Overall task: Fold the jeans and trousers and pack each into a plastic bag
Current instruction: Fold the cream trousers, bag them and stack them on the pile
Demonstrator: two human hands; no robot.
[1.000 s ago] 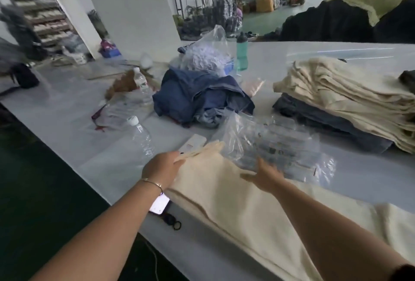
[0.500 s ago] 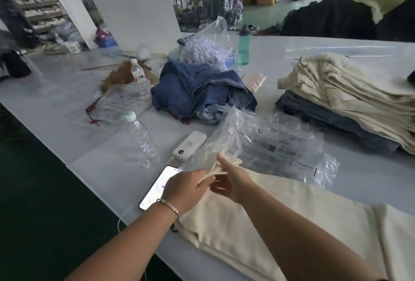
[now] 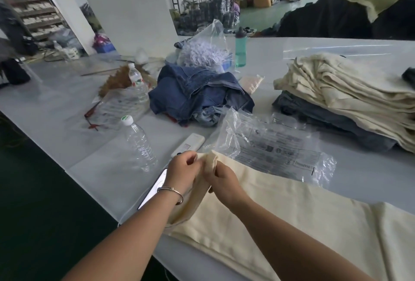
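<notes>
Cream trousers (image 3: 280, 208) lie stretched across the near edge of the white table (image 3: 67, 105). My left hand (image 3: 182, 170) and my right hand (image 3: 221, 178) both pinch the trousers' far left corner, lifted slightly off the table. A clear printed plastic bag (image 3: 276, 146) lies just beyond my hands. A heap of blue jeans (image 3: 197, 94) sits behind it. At the right, a stack of folded cream trousers (image 3: 350, 92) rests on folded dark jeans (image 3: 332, 121).
A water bottle (image 3: 140, 143), a white remote (image 3: 190, 144) and a phone (image 3: 155, 187) lie left of my hands. Farther back stand a second bottle (image 3: 137, 83), a teal bottle (image 3: 240, 48), a bag of paper tags (image 3: 206, 49) and more flat bags (image 3: 121, 107).
My right hand left the plastic bag and came to the trousers' corner beside my left hand. Both now pinch that corner and have raised it.
</notes>
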